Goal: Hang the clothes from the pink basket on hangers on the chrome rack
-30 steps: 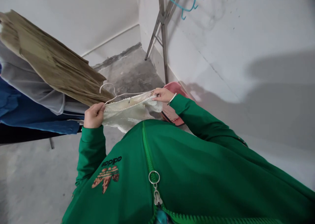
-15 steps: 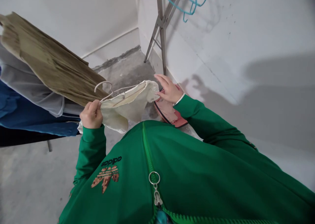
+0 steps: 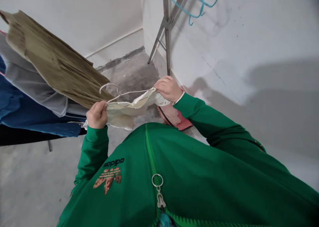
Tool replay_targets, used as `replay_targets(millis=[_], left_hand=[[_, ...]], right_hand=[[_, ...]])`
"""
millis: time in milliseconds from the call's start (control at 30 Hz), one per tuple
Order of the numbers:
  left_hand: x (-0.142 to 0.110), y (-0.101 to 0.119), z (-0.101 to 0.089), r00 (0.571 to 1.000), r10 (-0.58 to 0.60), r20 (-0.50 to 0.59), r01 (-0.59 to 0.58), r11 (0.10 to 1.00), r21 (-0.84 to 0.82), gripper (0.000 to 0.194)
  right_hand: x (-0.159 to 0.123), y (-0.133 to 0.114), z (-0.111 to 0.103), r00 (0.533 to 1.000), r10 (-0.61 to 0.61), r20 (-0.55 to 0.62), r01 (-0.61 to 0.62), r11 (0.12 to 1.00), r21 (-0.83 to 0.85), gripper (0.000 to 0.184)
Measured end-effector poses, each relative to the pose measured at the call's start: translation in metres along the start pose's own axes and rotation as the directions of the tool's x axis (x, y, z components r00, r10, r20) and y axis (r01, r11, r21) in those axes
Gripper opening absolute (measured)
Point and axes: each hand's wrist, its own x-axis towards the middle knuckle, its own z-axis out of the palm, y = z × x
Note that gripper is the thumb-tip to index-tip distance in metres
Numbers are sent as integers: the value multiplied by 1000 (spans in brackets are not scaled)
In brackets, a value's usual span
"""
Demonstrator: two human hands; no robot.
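Concrete floor (image 3: 132, 77) and white walls (image 3: 224, 37) lie behind a cream garment (image 3: 124, 111) on a white hanger (image 3: 108, 87), held up between both hands: the left hand (image 3: 97, 115) grips its near end, the right hand (image 3: 168, 89) closes on its far edge, above a pink object (image 3: 173, 117).

Crinkled cream cloth (image 3: 122, 115), smooth white hanger (image 3: 109, 86), rough matt concrete floor (image 3: 133, 75)

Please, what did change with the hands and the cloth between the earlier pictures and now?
The right hand, open beside the crumpled cream cloth earlier, has closed on its edge, stretching the cloth flatter. The left hand still grips the cloth and the thin white wire hanger.
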Motion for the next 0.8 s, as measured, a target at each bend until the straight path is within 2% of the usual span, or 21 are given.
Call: replay_targets(millis=[133,300,467,600,700,800], left_hand=[[-3,2,9,999,10,40,-9,1000,-15,30],[0,-1,14,993,19,113,-18,1000,-8,34],[-2,-39,1,978,-1,211,-6,999,33,47],[-6,-67,-8,972,-7,234,-7,998,57,46],[-1,-65,-6,972,84,219,-92,995,26,42],[9,-47,3,965,127,231,-134,991,12,36]], right_hand=[[6,-19,2,998,-69,-12,69,998,-2,35],[8,-34,2,999,-23,-24,22,1000,-11,45],[4,-18,-18,978,4,-211,4,999,38,40],[-1,-4,-36,954,31,-297,-25,999,27,34],[-1,-3,-43,956,19,-293,-16,1000,13,33],[2,-7,-47,960,-11,-280,13,1000,3,32]])
